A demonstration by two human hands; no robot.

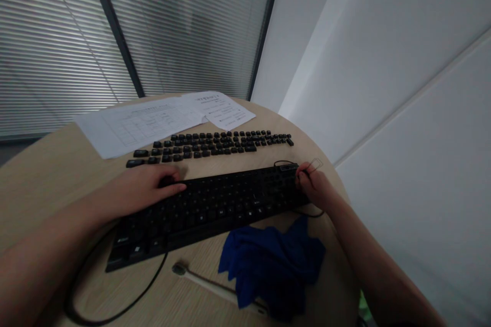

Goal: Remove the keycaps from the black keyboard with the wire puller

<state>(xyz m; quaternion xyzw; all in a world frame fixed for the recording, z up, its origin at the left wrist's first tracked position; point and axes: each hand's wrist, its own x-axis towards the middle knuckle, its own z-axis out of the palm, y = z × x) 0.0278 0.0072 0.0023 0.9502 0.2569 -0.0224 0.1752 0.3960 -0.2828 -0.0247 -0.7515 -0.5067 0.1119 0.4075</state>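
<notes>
A black keyboard [215, 204] lies at a slant on the round table, many keys still on it. My left hand [153, 186] grips its far left edge, thumb on top and fingers curled behind. At the keyboard's right end, my right hand [312, 184] is closed on a wire keycap puller [316, 164]; its thin wire loops stick out past the fingers, and the rest is hidden in the hand. Behind the keyboard, loose black keycaps [207, 145] lie in several rows.
A crumpled blue cloth [272, 260] lies in front of the keyboard, partly covering a brush [209, 283] with a pale handle. The black cable [153, 278] loops at the front left. Printed papers [146, 122] lie at the table's far side, near window blinds; a white wall [402, 112] stands to the right.
</notes>
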